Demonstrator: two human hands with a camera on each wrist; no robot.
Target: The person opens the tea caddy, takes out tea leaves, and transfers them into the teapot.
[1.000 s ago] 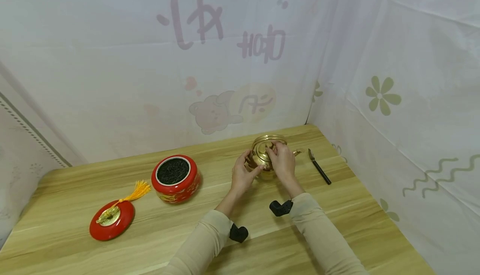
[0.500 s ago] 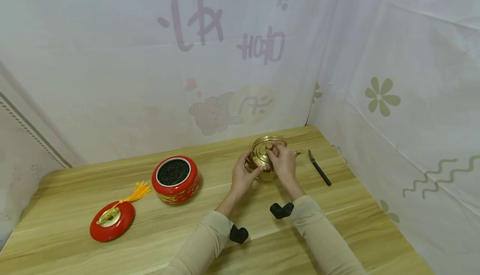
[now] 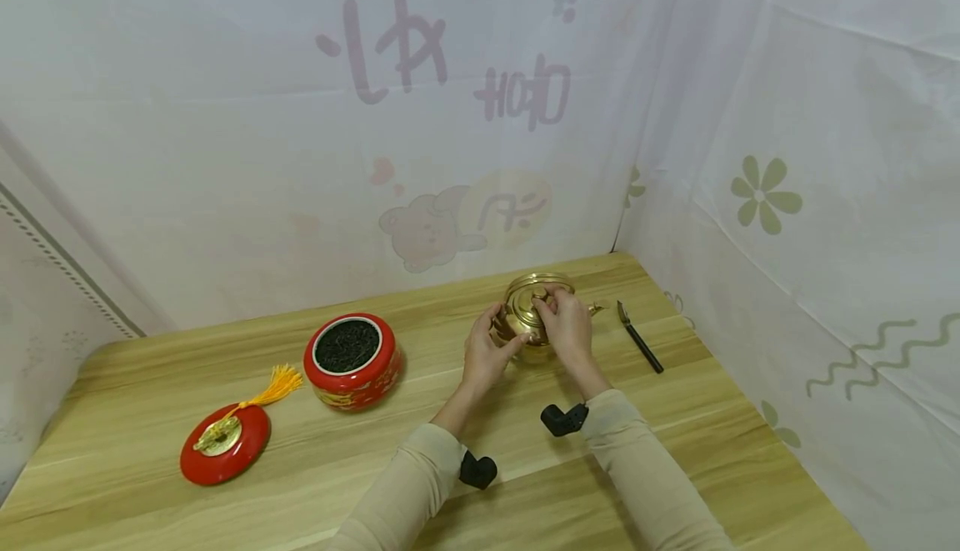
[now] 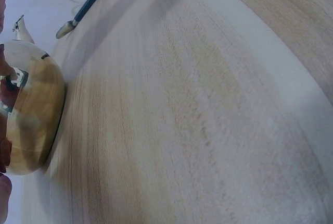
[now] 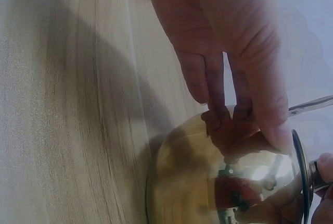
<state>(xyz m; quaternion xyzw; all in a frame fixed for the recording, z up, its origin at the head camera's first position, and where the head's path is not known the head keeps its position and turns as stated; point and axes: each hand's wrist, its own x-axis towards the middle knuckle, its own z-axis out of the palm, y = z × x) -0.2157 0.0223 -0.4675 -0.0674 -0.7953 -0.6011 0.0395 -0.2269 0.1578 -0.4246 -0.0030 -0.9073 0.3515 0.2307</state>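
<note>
A shiny gold teapot (image 3: 535, 353) stands on the table with its spout pointing right and its handle arched behind. My left hand (image 3: 484, 357) holds it from the left, thumb on the near side of the body. In the right wrist view that thumb presses close to the lid's edge, with the other fingers against the teapot's side. My right hand (image 3: 568, 326) pinches the knob of the teapot lid (image 3: 523, 308), which sits over the opening. The left wrist view catches only the teapot's rounded side (image 4: 37, 117) and parts of fingers at the left edge.
Left of the teapot is an uncovered red canister (image 3: 360, 388) full of dark tea leaves (image 3: 347, 346). Its red lid (image 3: 251, 441), with a yellow tassel (image 3: 279, 383), lies farther left. A black-handled tool (image 3: 643, 346) with a scoop-like metal tip lies to the right. Curtains hang behind.
Both hands keep their places on the teapot and its lid knob. The whole head view shifts down very slightly; nothing else visibly moves.
</note>
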